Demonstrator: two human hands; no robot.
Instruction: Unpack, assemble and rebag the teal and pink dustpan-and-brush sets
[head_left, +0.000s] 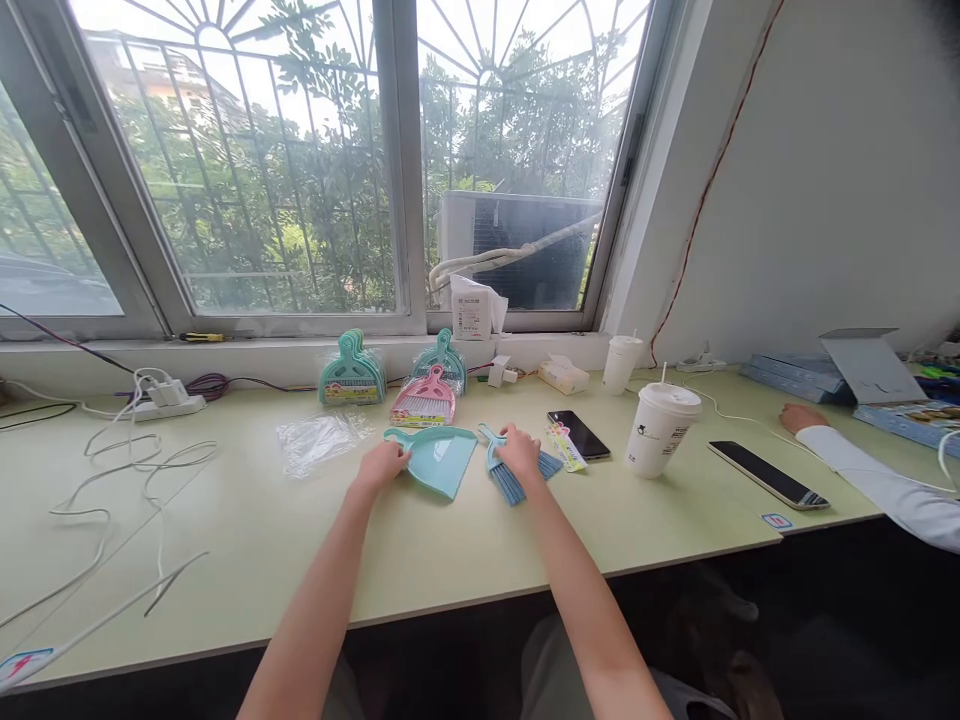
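My left hand (382, 465) grips the handle end of a light teal dustpan (442, 462), which lies on the table with its wide edge toward the right. Just right of it, my right hand (519, 450) is closed on a small blue hand brush (508, 484) with its bristles toward me. A narrow gap separates brush and dustpan. Behind them stand packaged dustpan sets, several green ones (351, 370) and a pink one (424, 398). A crumpled clear plastic bag (319, 442) lies left of my left hand. The colourful card label (566, 447) rests right of the brush.
A black phone (589, 436), a large white cup (661, 430) and a smaller cup (621, 363) stand to the right. Another person's hand (801, 418) rests beyond a second phone (766, 474). Loose white cables (105, 512) spread over the left side. The table's front edge (450, 607) is near me.
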